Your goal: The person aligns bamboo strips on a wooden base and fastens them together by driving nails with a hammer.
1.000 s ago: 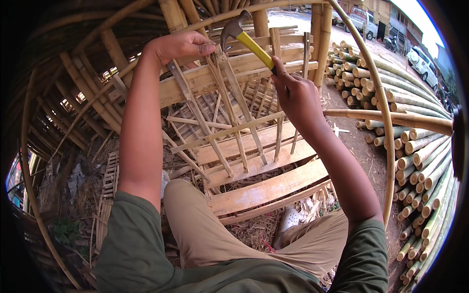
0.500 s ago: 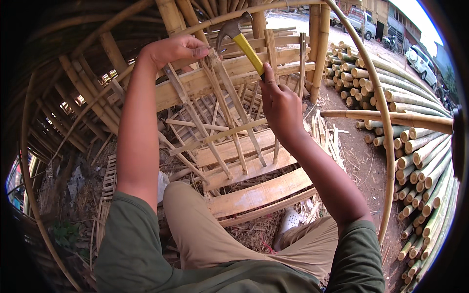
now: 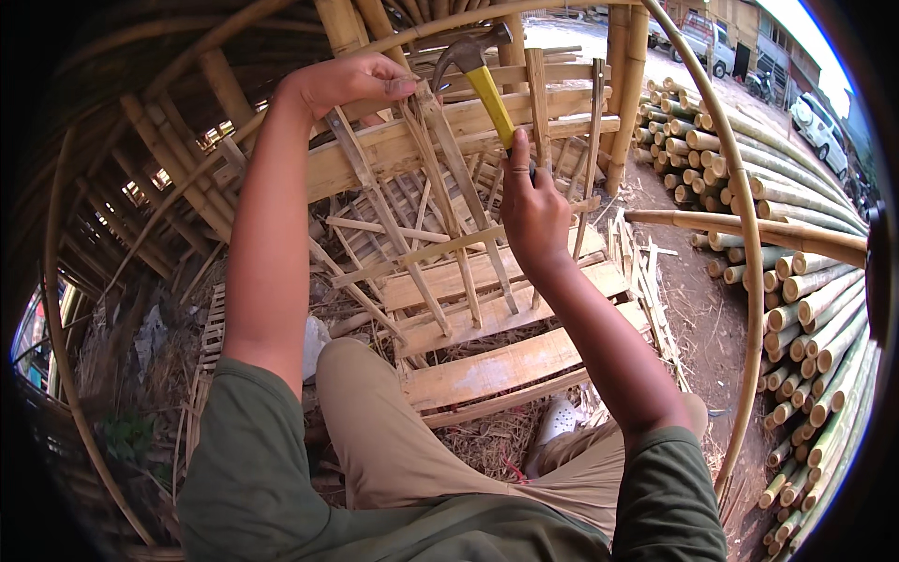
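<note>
My right hand point(image 3: 537, 208) is wrapped round the lower end of a claw hammer point(image 3: 491, 105), with its thumb lying along the yellow handle. The hammer's dark head is raised, its claw near the top ends of thin upright bamboo slats point(image 3: 444, 145). Beside those ends my left hand point(image 3: 354, 81) is closed with thumb and fingers together. Whatever it pinches is hidden. The slats lean on a thick horizontal bamboo rail point(image 3: 342, 167) and are crossed lower down by a thin strip point(image 3: 426, 251). Their feet rest at bamboo boards point(image 3: 487, 367) before my knees.
Stacked cut bamboo poles point(image 3: 805, 281) fill the right side. A curved bamboo pole point(image 3: 740, 187) arches between them and me, met by a horizontal pole point(image 3: 787, 230). Bamboo framing point(image 3: 178, 178) stands at the left. Parked vehicles point(image 3: 817, 124) are farther back. Shavings litter the ground.
The hammer's head has moved slightly right, away from the slat tops, and its handle is steeper. My left hand stays by the slat ends. The whole view has shifted a little.
</note>
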The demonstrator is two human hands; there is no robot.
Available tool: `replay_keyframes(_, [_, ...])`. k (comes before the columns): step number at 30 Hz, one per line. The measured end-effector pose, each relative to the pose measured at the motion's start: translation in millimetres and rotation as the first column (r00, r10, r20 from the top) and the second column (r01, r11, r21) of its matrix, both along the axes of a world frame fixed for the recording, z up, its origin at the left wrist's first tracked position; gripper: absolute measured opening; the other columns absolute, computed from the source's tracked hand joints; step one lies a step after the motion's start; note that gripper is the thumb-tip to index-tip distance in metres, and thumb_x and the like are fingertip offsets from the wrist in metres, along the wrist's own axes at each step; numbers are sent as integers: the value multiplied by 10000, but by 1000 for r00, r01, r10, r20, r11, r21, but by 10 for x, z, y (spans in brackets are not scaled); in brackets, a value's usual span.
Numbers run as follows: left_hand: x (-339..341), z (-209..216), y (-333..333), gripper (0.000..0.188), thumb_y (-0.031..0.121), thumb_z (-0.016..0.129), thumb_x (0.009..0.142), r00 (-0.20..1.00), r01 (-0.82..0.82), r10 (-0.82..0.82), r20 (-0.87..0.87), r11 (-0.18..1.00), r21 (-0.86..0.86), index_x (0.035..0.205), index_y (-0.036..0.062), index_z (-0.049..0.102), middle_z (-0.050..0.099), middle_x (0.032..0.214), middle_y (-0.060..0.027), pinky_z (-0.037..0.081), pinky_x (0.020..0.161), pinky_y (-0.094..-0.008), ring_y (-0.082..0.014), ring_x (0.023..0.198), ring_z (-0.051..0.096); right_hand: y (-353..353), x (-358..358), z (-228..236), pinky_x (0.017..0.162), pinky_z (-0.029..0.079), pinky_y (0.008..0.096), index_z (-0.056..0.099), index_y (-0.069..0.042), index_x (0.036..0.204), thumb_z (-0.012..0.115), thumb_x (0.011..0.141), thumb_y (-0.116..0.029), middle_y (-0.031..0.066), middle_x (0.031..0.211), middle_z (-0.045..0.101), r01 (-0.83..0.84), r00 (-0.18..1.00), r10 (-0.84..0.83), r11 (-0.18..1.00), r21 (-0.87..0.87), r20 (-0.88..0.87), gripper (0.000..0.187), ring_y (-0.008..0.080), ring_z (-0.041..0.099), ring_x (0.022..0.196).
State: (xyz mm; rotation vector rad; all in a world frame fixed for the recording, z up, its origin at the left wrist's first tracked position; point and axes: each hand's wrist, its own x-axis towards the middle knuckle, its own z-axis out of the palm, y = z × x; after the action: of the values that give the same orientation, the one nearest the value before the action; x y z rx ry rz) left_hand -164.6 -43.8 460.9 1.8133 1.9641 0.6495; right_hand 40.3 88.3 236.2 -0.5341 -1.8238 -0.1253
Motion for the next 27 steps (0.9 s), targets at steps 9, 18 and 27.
replay_keyframes(9, [34, -20, 14, 571, 537, 657, 916, 999, 39, -40, -13, 999, -3, 1262, 84, 678, 684, 1134, 5, 561, 778, -304, -84, 1000, 613, 120, 177, 64, 453, 501, 423, 357, -191, 1551, 641, 876, -76, 103, 738, 548, 31, 999, -32, 993, 113, 3, 741, 286, 607, 545])
replay_keyframes(18, [39, -27, 45, 600, 580, 673, 886, 999, 39, -38, 17, 999, -26, 1248, 101, 685, 674, 1129, 9, 562, 775, -312, -92, 987, 614, 392, 618, 513, 460, 493, 403, 422, -255, 1518, 643, 921, -143, 61, 701, 519, -35, 990, -3, 961, 274, 139, 646, 239, 594, 536])
replay_keyframes(27, [64, 12, 87, 594, 595, 674, 882, 996, 94, -94, 5, 994, -54, 1221, 106, 690, 636, 1015, 49, 565, 785, -329, -68, 965, 592, 430, 712, 630, 455, 487, 386, 489, -258, 1476, 678, 922, -200, 48, 675, 512, -13, 993, -27, 939, 344, 113, 588, 216, 574, 512])
